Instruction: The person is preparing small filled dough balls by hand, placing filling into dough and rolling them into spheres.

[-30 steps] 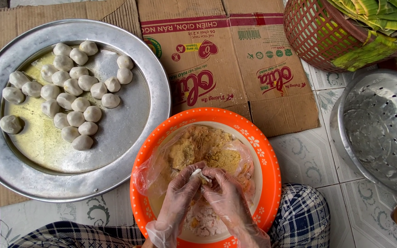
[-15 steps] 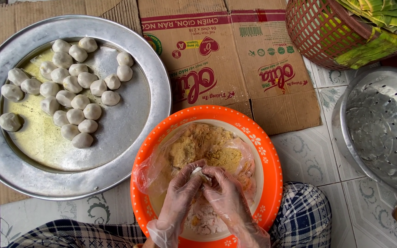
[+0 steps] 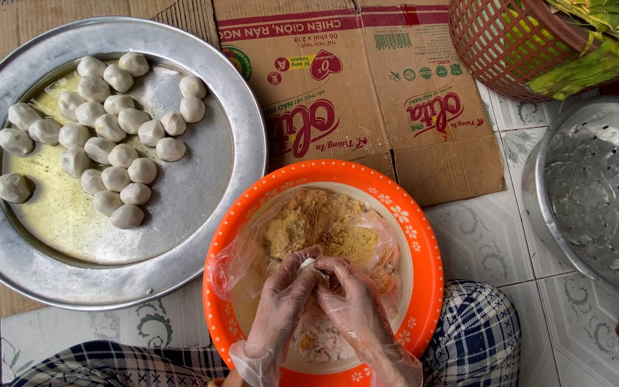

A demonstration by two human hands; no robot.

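Note:
Both my hands wear clear plastic gloves and meet over an orange-rimmed bowl (image 3: 424, 236). My left hand (image 3: 281, 304) and my right hand (image 3: 352, 308) pinch a small white lump of dough (image 3: 309, 266) between their fingertips. Under them a clear plastic bag (image 3: 377, 236) holds crumbly yellow-brown filling (image 3: 317, 226). Pale dough lies in the bowl's near part (image 3: 320, 344). To the left a round metal tray (image 3: 245, 122) carries several whitish dough balls (image 3: 109, 129) in a film of oil.
Flattened brown cardboard (image 3: 388, 115) lies under the tray and behind the bowl. A red plastic basket (image 3: 503, 50) with green leaves stands at the back right. A metal colander (image 3: 596, 193) sits on the tiled floor at right. My checked trousers (image 3: 474, 337) show below.
My fingers have shifted slightly around the white lump, working it over the bowl. The tray, the basket and the colander stay where they were.

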